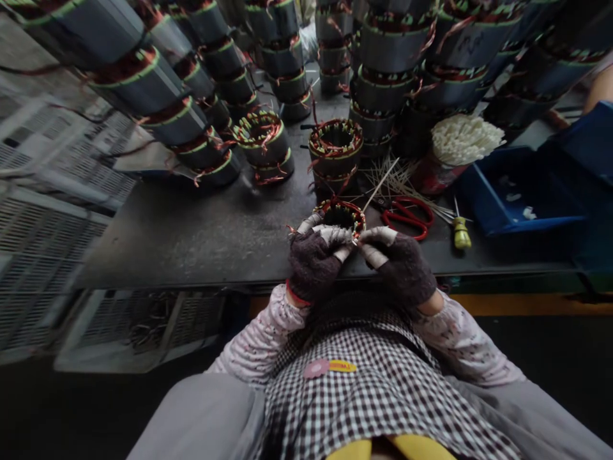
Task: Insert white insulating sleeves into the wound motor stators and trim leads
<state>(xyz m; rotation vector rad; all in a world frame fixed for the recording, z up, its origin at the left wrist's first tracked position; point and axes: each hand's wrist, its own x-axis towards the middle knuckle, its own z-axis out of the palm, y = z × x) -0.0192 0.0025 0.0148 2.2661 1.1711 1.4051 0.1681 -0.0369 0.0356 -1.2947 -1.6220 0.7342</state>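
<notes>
At the table's front edge stands a motor stator, a ring of copper windings with pale pieces around its rim. My left hand, in a dark fingerless glove with taped fingers, is closed over its near left rim. The taped thumb and fingers of my right hand pinch together at the near right rim; what is between them is too small to make out. A thin pale stick slants up from behind the stator's right side. Red-handled scissors lie just beyond my right hand.
Tall stacks of stators line the back of the dark table. To the right are a yellow-handled screwdriver, a can of white sticks and a blue bin. Plastic crates stand at left.
</notes>
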